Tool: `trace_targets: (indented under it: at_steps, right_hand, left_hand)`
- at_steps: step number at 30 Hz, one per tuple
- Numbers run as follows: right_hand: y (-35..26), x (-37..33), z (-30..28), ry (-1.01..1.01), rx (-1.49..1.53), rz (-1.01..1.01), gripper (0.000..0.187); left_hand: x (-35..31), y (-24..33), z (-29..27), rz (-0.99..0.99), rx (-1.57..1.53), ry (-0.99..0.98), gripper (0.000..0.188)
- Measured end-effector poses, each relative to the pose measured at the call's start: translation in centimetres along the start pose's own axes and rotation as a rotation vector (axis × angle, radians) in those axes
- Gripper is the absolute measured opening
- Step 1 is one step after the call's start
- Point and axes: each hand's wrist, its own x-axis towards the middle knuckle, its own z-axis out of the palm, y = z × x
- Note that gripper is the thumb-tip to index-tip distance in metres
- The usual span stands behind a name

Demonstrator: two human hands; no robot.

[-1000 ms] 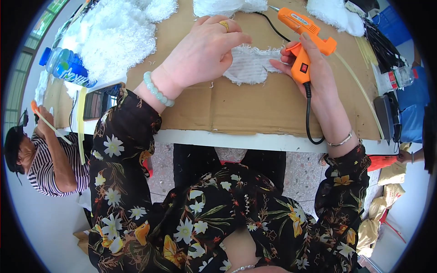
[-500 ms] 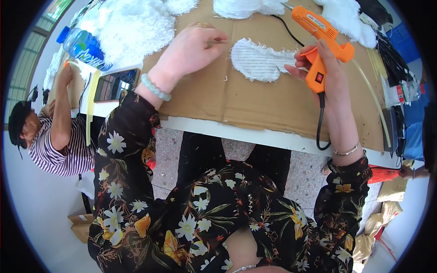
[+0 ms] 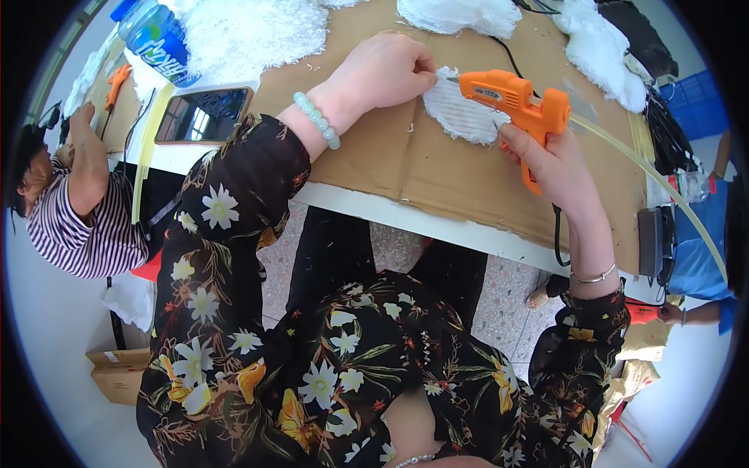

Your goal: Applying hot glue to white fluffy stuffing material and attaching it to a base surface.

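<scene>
Head view has the right hand (image 3: 550, 164) wrapped around an orange glue gun (image 3: 511, 95) above the white fabric piece (image 3: 459, 115), while the left hand (image 3: 386, 72) narrows its fingertips at the piece's left edge, pinching or merely touching, I cannot tell. A slip of the gun could burn those nearby fingers; cardboard (image 3: 359, 152) leaves room on the piece's near side, toward the bench (image 3: 499, 242) edge, whereas a fluffy bundle (image 3: 460, 14) limits its far side.

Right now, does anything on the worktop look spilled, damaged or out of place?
Nothing looks spilled or plainly damaged. The one small oddity is a loose white scrap on the brown cardboard, left of and apart from the fuzzy white piece; it looks like stray lint rather than part of that piece.
</scene>
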Motion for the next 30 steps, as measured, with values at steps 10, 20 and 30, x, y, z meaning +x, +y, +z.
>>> trace_targets:
  at_steps: [10, 20, 30]
  right_hand:
    - [0.38, 0.86, 0.62, 0.024, -0.112, -0.008, 0.027]
    - [-0.22, 0.79, 0.86, 0.03, -0.143, 0.0, 0.027]
    - [-0.32, 0.68, 0.96, 0.004, -0.136, -0.027, 0.025]
  left_hand:
    - [-0.03, -0.21, 0.33, -0.033, -0.037, -0.012, 0.019]
    - [0.04, -0.33, 0.34, -0.011, -0.03, 0.004, 0.018]
    - [0.05, -0.09, 0.31, -0.039, -0.034, -0.012, 0.018]
